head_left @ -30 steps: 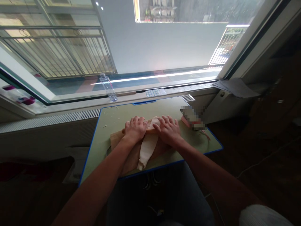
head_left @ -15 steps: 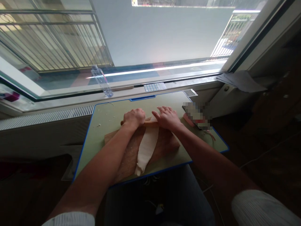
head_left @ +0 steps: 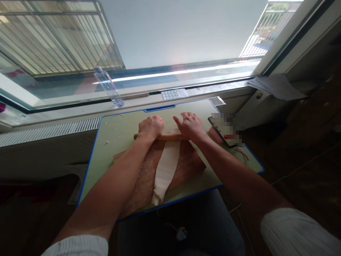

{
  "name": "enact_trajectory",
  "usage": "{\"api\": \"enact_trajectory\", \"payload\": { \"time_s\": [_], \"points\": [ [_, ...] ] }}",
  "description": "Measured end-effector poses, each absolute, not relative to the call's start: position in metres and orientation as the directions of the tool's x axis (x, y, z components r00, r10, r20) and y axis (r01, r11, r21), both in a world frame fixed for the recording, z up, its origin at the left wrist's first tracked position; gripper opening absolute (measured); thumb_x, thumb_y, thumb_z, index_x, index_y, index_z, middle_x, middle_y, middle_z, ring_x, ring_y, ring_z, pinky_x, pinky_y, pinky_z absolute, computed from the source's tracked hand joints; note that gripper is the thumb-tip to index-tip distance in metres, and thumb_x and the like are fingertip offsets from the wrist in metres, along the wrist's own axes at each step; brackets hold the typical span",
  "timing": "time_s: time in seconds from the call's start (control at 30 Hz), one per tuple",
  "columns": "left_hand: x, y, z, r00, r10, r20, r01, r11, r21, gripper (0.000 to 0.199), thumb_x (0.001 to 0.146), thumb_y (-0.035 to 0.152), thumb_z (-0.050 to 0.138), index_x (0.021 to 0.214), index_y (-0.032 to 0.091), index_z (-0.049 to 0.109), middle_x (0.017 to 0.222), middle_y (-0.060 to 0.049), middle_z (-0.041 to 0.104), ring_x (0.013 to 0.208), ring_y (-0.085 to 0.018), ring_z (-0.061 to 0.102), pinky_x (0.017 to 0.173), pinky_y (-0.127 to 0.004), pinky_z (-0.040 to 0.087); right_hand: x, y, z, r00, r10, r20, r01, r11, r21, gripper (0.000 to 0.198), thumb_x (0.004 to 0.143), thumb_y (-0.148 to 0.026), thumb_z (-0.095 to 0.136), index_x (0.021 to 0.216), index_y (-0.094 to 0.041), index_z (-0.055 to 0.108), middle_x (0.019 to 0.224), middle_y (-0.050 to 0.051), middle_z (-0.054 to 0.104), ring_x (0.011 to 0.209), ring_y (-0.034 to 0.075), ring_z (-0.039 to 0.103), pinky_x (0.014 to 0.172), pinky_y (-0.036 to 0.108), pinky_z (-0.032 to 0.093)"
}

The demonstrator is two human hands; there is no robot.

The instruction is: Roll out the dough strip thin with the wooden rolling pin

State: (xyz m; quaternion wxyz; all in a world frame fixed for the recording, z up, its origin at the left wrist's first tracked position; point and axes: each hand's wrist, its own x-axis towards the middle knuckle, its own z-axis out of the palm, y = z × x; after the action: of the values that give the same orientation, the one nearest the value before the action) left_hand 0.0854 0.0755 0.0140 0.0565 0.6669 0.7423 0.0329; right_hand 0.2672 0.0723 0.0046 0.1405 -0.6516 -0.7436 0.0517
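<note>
A long, pale strip of flattened dough (head_left: 167,163) lies lengthwise on a wooden board (head_left: 145,177), its narrow near end ragged and reaching the board's front edge. Across the far part of the strip rests a wooden rolling pin (head_left: 170,137). My left hand (head_left: 151,127) bears on the pin's left part with its fingers curled under, knuckles up. On the right part lies my right hand (head_left: 191,126), palm down over the pin, fingers stretched forward and thumb spread towards the middle. A bit of dough shows beyond the pin, between my hands.
The board sits on a green, blue-edged folding table (head_left: 106,163). A phone (head_left: 222,131), partly blurred out, lies at its right. Dough crumbs (head_left: 106,143) dot the left side. On the windowsill stand a clear bottle (head_left: 109,87) and a blue-and-white card (head_left: 173,94).
My view has tilted slightly down. My hands have shifted a little forward over the rolling pin, and more of the pin's middle shows between them. The dough strip looks about the same.
</note>
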Motion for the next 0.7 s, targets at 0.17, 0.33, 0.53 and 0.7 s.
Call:
{"api": "enact_trajectory", "payload": {
  "time_s": [0.17,0.33,0.53,0.7],
  "points": [
    [0.082,0.054,0.012,-0.048,0.998,-0.052,0.988,0.055,0.146,0.049,0.106,0.037,0.034,0.134,0.025,0.072,0.136,-0.017,0.074,0.127,-0.035,0.068,0.105,-0.052,0.053,0.268,0.054,0.002,-0.106,0.988,0.114,0.952,0.134,-0.275,0.068,0.113,-0.065,0.035,0.154,-0.014,0.057,0.156,0.02,0.06,0.144,0.035,0.053,0.12,0.048,0.039],
    [0.081,0.029,0.012,0.003,1.0,-0.026,0.988,0.001,0.158,0.051,0.106,0.041,0.037,0.151,0.031,0.06,0.161,-0.011,0.058,0.143,-0.032,0.054,0.12,-0.055,0.041,0.268,0.028,0.003,-0.117,0.992,0.056,0.958,0.127,-0.258,0.073,0.112,-0.065,0.031,0.166,-0.017,0.046,0.172,0.016,0.046,0.156,0.037,0.04,0.127,0.056,0.032],
    [0.081,-0.004,0.006,-0.005,1.0,0.007,0.991,0.004,0.137,0.054,0.109,0.044,0.032,0.157,0.035,0.055,0.169,-0.007,0.051,0.149,-0.029,0.05,0.126,-0.053,0.032,0.267,-0.01,-0.003,-0.113,0.988,0.104,0.973,0.132,-0.192,0.07,0.112,-0.058,0.032,0.169,-0.019,0.044,0.173,0.014,0.045,0.158,0.038,0.038,0.129,0.06,0.029],
    [0.082,-0.03,0.006,-0.023,0.999,0.041,0.994,0.018,0.11,0.053,0.11,0.046,0.03,0.153,0.035,0.06,0.166,-0.006,0.056,0.146,-0.029,0.052,0.123,-0.051,0.036,0.266,-0.035,-0.003,-0.124,0.977,0.172,0.974,0.153,-0.167,0.066,0.113,-0.057,0.033,0.168,-0.022,0.047,0.172,0.012,0.048,0.157,0.04,0.04,0.128,0.062,0.029]
  ]
}}
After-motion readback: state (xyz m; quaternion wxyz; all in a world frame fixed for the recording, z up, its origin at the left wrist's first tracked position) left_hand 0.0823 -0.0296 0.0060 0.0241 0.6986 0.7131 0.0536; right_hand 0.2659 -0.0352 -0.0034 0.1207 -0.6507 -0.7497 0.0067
